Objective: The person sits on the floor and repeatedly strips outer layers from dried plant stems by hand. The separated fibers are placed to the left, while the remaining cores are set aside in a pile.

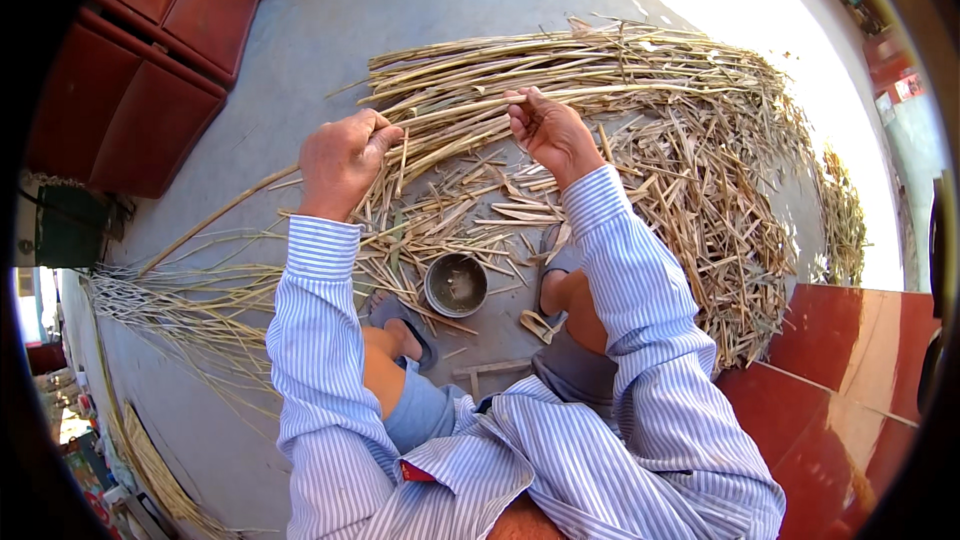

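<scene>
No packages, labels, signs or screens clearly visible; small colourful items at frame edges too blurred to tell

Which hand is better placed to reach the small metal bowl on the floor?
Probably the left hand: the bowl lies nearer it, though both hands hold a reed.

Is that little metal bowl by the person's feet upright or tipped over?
Upright. The bowl sits on the ground with its round mouth facing up and its inside showing.
</scene>
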Motion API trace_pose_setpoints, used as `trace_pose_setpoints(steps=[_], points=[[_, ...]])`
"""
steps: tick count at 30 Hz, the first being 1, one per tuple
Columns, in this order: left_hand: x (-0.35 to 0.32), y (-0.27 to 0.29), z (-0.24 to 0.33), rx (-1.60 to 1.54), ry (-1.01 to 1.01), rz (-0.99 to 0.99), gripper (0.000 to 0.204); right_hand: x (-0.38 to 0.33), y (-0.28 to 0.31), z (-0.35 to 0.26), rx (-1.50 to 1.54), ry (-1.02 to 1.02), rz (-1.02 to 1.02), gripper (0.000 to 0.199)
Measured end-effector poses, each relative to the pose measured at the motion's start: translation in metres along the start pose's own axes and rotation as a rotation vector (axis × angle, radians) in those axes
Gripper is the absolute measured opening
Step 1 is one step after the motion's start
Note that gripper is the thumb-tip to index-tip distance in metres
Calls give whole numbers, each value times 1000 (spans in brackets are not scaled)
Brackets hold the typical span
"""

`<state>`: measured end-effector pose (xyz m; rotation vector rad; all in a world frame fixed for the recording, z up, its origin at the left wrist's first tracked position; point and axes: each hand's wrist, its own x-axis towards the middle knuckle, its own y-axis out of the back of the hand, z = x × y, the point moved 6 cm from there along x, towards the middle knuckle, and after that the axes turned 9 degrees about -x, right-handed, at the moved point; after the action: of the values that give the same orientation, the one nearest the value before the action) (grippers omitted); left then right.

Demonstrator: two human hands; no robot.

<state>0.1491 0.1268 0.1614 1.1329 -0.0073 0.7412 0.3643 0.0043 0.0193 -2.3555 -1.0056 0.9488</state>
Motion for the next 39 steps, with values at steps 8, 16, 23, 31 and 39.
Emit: trace_pose_setpoints(steps=[8,16,23,31,39], points=[[-11,0,26,195,-282,98,20,1,14,1,-143,52,110,25],[-8,-9,29,247,-328,135,20,1,0,14,-212,34,61,23],[4,-37,32,41,-153,51,25,-30,-53,36,-253,49,-178,26],[12,-17,5,-270,199,-138,23,-35,-69,23,-140,223,-368,21],[-1,4,-16,-239,140,-128,22,0,24,-31,-36,177,-22,24]])
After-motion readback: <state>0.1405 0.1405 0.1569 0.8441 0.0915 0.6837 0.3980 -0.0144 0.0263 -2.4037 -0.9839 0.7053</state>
